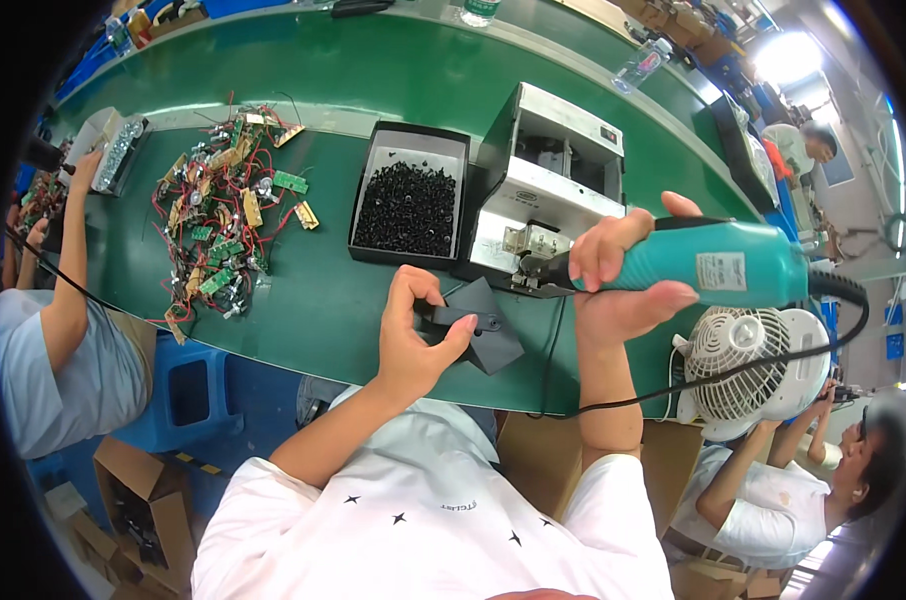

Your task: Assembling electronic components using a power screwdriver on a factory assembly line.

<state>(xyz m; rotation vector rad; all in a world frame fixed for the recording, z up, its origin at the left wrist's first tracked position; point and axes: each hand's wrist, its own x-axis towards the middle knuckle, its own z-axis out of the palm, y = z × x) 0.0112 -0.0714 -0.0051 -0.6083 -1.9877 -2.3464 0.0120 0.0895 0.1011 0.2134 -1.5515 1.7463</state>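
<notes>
My right hand (pixel 618 265) is wrapped round a teal electric screwdriver (pixel 723 262), which lies nearly level with its cord trailing off to the right. The driver's dark front end reaches the front of a white metal screw feeder (pixel 493 235); its very tip is hard to make out there. Between the thumb and fingers of my left hand (pixel 418 330) is a dark grey angular plastic part (pixel 493 345), held just above the table's near edge. Beside the feeder stands an open box (pixel 358 215) full of small black screws (pixel 410 208).
A heap of small circuit boards with red wires (pixel 218 225) lies left on the green table (pixel 318 290). A white fan (pixel 748 360) stands at the right edge, and the black cord (pixel 663 390) crosses before it. Other people work at both sides. Plastic bottles (pixel 641 66) stand or lie behind.
</notes>
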